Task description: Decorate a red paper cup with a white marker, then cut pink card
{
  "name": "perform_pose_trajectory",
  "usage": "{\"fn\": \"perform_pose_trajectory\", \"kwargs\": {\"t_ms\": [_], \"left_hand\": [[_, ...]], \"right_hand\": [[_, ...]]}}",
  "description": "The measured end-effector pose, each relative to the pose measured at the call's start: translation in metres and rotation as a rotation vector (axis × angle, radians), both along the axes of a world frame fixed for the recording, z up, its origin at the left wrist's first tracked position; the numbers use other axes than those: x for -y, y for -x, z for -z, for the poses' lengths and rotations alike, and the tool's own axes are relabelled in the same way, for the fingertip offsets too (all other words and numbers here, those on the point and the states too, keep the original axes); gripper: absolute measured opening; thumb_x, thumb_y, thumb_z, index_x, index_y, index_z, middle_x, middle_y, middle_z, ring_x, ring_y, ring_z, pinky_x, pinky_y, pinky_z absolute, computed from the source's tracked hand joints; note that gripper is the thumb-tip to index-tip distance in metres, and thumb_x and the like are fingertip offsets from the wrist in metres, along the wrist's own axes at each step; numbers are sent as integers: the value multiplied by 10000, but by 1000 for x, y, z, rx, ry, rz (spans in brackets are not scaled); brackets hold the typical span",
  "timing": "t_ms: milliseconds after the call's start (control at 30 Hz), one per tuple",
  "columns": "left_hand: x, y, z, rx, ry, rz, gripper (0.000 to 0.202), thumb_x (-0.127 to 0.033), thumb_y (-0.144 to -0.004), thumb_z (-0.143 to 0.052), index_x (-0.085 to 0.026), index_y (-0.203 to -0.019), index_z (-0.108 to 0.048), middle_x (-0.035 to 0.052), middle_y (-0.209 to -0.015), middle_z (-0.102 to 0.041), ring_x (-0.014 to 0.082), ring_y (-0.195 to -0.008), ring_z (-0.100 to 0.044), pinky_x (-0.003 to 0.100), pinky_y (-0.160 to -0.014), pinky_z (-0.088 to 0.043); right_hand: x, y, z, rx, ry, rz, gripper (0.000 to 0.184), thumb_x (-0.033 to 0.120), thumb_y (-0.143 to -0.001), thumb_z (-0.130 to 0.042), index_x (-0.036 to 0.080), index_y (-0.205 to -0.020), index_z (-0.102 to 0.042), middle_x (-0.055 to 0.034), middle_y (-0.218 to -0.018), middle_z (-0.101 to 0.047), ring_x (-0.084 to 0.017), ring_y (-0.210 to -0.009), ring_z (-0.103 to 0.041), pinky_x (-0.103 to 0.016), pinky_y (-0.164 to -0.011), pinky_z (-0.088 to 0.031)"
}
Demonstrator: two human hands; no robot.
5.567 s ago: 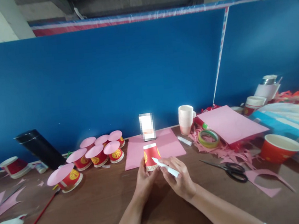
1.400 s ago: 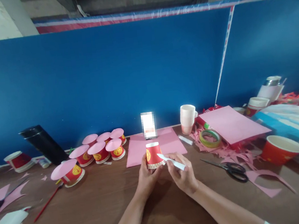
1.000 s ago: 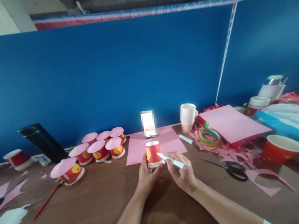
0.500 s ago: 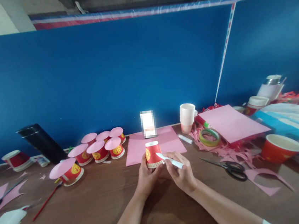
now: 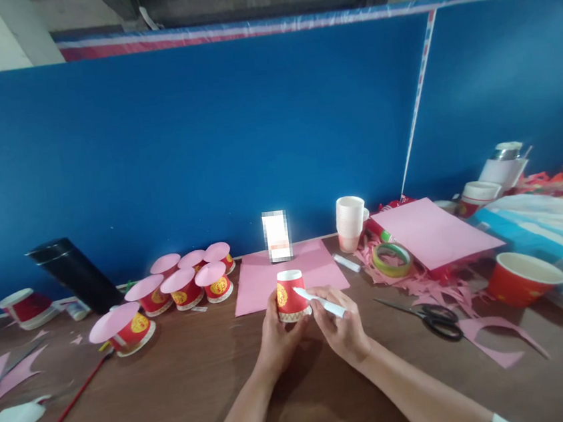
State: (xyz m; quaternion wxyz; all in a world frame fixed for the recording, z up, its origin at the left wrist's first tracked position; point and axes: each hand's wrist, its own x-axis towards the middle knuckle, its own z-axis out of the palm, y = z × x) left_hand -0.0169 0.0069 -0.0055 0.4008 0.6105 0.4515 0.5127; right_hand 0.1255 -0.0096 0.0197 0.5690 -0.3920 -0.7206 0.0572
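While our left hand [image 5: 275, 342] grips a red paper cup [image 5: 291, 297], narrow end up, just in front of a pink sheet [image 5: 320, 270], our right hand [image 5: 343, 331] pinches a white marker [image 5: 334, 308], its tip at the cup's side, though we cannot tell whether it touches. To our left we have more red cups [image 5: 182, 296] topped with pink discs [image 5: 210, 273]; to our right lie a roll of tape [image 5: 392, 271] and black-handled scissors [image 5: 424, 311].

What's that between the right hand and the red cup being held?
A white pen. The head view shows it in the right hand, its tip pointing at the red cup; whether it touches is unclear.
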Motion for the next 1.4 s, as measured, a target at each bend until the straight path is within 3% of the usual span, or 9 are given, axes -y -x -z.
{"fn": "perform_pose_trajectory", "kwargs": {"t_ms": [300, 767, 1400], "left_hand": [[1, 0, 5, -51, -15, -5, 667, -280, -670, -657, -175, -1244, -335, 117, -1154, -546, 230, -1018, -558, 372, -861, -449], [5, -3, -1, -63, -14, -76, 656, -234, -590, -689, -189, -1193, -436, 97, -1101, -586, 234, -990, -568, 360, -841, -450], [4, -2, 0, -87, -19, -89, 648, -241, -599, -682, -187, -1195, -433, 96, -1096, -588, 237, -986, -570, 367, -835, -452]], "right_hand": [[-2, -2, 0, 18, -7, 28, 192, 177, -868, -428, 167, -986, -579, -70, -843, -619, -175, -755, -590, -297, -714, -471], [-2, -3, -4, 0, -17, 39, 188, 179, -871, -426, 169, -991, -571, -72, -838, -630, -178, -746, -607, -296, -714, -478], [-2, -2, -2, 10, -27, 49, 168, 180, -864, -433, 165, -948, -578, -68, -836, -635, -169, -748, -617, -279, -710, -489]]}}
